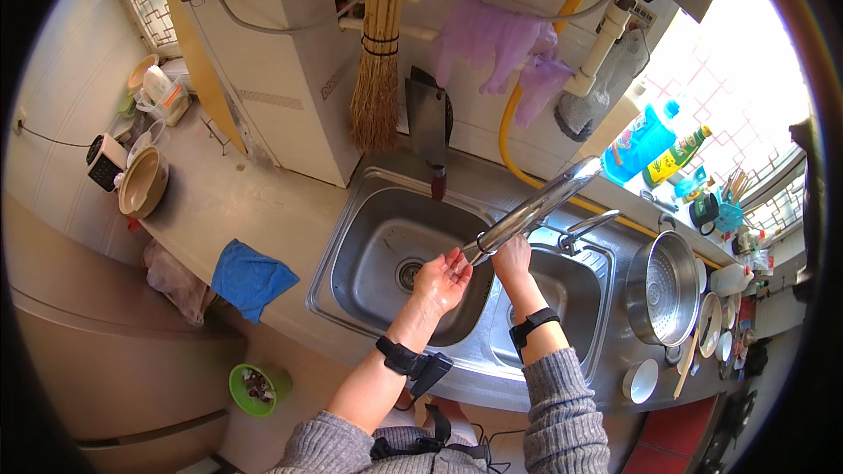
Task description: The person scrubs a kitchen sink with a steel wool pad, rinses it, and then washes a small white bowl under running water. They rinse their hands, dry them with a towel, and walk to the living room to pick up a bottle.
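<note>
My left hand (444, 282) is palm up over the left bowl of the steel double sink (369, 263), just below the spout of the chrome faucet (540, 204). Its skin looks wet, its fingers are slightly curled, and it holds nothing. Behind the spout, my right hand (512, 255) is against the faucet near its outlet end; its fingers are largely hidden, so its grip cannot be told. A cleaver (428, 118) with a dark red handle stands against the wall behind the left bowl. A black strap circles each forearm.
Left of the sink lies a blue cloth (252, 279). A steel steamer pot (664, 289) and a white bowl (640, 381) sit to the right. A straw brush (379, 66) and purple gloves (494, 39) hang behind. On the floor stands a green bin (253, 390).
</note>
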### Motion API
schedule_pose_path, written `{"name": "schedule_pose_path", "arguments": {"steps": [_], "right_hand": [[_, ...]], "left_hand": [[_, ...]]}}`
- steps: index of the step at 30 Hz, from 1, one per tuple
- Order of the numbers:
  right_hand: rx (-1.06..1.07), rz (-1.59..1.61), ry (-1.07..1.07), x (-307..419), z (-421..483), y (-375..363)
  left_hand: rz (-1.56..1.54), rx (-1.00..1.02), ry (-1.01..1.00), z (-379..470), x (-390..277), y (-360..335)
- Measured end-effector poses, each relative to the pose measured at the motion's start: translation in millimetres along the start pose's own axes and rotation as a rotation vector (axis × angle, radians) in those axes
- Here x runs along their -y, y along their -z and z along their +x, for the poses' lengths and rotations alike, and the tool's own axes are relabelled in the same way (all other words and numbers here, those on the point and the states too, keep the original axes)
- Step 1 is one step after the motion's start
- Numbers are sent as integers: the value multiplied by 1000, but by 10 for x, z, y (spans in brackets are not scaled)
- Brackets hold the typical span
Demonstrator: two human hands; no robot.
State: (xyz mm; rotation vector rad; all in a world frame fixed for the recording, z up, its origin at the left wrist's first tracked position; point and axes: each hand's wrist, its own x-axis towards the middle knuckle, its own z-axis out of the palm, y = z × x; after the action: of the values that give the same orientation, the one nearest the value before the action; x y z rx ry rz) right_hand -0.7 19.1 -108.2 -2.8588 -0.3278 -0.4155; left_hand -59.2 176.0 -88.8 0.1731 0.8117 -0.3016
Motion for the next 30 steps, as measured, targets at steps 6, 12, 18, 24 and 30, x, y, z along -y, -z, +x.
{"name": "schedule_pose_path", "arguments": {"steps": [6,12,18,24,30], "right_hand": [[-369,571,-185,494,-183,67],[256,1852,-836,990,-218,87],[246,1091,-355,899,-398,-118],[385,1561,-782,833,-681,-53],[262,1830,-807,797,-606,-75]], "left_hand": [[99,193,-34,232,9,174],[58,427,107,394,76,313],[42,376,56,344,227,322],[131,354,-7,265,287,283],[217,334,-77,254,370,240]]}}
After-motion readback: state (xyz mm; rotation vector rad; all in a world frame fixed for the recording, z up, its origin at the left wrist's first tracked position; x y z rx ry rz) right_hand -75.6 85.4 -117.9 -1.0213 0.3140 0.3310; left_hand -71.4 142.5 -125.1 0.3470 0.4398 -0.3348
